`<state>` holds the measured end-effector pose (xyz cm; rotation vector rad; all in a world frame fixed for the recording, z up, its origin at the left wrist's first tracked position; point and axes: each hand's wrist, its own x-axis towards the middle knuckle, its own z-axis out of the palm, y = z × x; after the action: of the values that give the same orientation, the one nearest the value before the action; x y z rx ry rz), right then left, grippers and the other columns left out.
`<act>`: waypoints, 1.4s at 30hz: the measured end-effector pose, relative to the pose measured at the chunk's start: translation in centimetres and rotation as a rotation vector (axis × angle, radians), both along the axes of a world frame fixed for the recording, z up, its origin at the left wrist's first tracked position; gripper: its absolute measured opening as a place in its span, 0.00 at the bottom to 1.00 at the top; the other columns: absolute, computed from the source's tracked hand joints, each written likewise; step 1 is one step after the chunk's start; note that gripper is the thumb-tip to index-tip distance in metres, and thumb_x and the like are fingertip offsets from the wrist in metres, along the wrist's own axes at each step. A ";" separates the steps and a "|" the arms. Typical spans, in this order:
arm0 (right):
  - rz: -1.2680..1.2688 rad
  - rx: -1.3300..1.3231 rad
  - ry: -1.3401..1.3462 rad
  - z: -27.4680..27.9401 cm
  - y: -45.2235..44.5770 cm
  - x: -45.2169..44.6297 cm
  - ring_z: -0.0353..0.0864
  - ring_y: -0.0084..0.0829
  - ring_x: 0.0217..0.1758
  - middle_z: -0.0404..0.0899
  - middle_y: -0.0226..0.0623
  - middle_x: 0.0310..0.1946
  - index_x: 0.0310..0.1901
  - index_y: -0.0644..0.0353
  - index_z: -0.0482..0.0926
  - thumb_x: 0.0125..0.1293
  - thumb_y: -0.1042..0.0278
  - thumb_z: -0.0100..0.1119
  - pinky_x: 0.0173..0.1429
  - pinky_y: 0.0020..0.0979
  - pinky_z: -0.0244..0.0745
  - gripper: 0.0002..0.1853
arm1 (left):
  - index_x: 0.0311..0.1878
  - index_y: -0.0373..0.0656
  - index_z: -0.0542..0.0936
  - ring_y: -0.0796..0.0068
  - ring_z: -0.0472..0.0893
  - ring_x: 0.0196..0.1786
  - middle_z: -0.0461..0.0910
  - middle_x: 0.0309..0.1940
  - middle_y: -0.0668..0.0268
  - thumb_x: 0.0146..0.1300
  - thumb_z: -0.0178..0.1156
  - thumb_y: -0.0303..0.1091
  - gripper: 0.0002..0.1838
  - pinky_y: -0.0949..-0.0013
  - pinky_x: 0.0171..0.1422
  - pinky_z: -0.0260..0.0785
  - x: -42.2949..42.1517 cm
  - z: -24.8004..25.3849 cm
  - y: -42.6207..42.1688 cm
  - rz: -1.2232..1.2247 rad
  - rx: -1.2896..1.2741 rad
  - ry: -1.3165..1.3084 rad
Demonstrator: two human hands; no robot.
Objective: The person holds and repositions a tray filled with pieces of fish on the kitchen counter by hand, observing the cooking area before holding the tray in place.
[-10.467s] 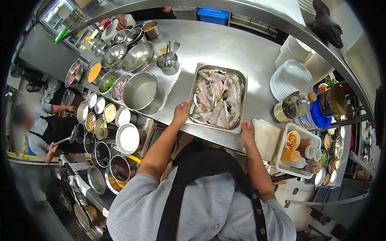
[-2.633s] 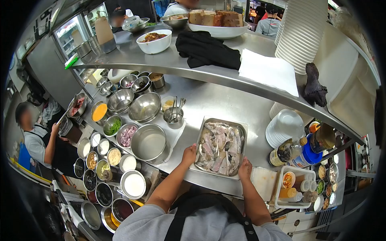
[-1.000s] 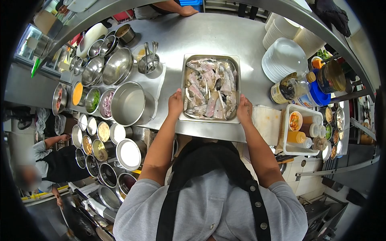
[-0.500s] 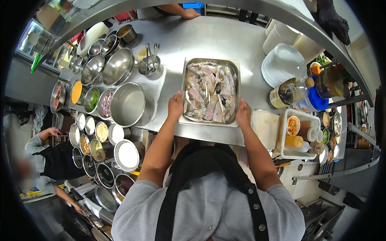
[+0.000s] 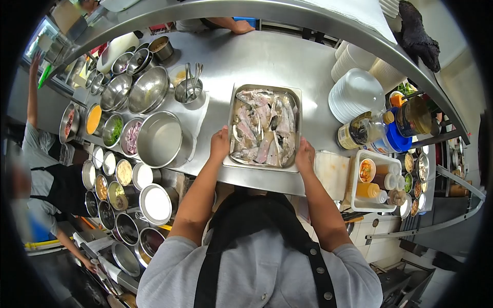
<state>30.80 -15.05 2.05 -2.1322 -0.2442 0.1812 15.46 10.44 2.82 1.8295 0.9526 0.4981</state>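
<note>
A rectangular metal pan (image 5: 299, 110) full of raw fish pieces (image 5: 265, 128) rests on the steel counter in front of me, with a pale flat edge showing around its near side. My left hand (image 5: 220, 145) is at the pan's left side near the front corner, fingers curled against the edge. On the opposite side, my right hand (image 5: 305, 155) grips the right edge in the same way. Both sets of fingertips are partly hidden.
Left stand a large steel pot (image 5: 160, 138), a pot with spoons (image 5: 189, 92) and several bowls. Right are stacked white plates (image 5: 355, 97), a folded cloth (image 5: 329, 174) and a bin of bottles (image 5: 352, 197). A co-worker (image 5: 56, 190) stands left; another person's hand (image 5: 242, 26) rests across the counter.
The view has shifted slightly, while my hands stay at the pan's sides. The co-worker at left has raised one arm upward.
</note>
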 end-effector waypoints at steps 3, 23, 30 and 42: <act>-0.003 0.027 -0.003 0.8 0.2 -0.4 0.77 0.54 0.38 0.78 0.56 0.30 0.35 0.69 0.77 0.72 0.51 0.38 0.45 0.42 0.68 0.26 | 0.32 0.29 0.78 0.59 0.77 0.30 0.79 0.24 0.49 0.71 0.45 0.47 0.26 0.61 0.42 0.68 0.0 0.5 -0.3 0.015 -0.043 -0.012; 0.006 0.010 -0.005 0.5 0.1 -0.1 0.71 0.43 0.26 0.73 0.49 0.21 0.28 0.68 0.73 0.73 0.52 0.39 0.36 0.39 0.66 0.26 | 0.27 0.30 0.74 0.58 0.72 0.25 0.73 0.19 0.49 0.71 0.43 0.49 0.29 0.60 0.38 0.66 0.0 -0.1 0.0 0.005 -0.065 -0.014; 0.001 0.061 -0.020 0.7 0.2 -0.4 0.71 0.38 0.27 0.73 0.47 0.21 0.30 0.68 0.74 0.73 0.53 0.40 0.38 0.37 0.66 0.24 | 0.26 0.30 0.74 0.59 0.71 0.24 0.73 0.18 0.51 0.71 0.44 0.50 0.29 0.60 0.38 0.65 -0.1 0.6 -0.2 -0.001 0.006 -0.031; 0.015 0.047 0.000 -0.7 0.0 0.2 0.71 0.38 0.27 0.73 0.47 0.22 0.30 0.68 0.74 0.73 0.54 0.40 0.38 0.36 0.66 0.24 | 0.26 0.32 0.74 0.69 0.69 0.26 0.71 0.18 0.57 0.71 0.45 0.52 0.29 0.64 0.38 0.65 -0.2 0.6 0.0 -0.010 -0.081 0.013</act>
<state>31.00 -15.09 1.31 -2.0847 -0.2619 0.1819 15.29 10.48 3.37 1.7656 0.9584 0.4356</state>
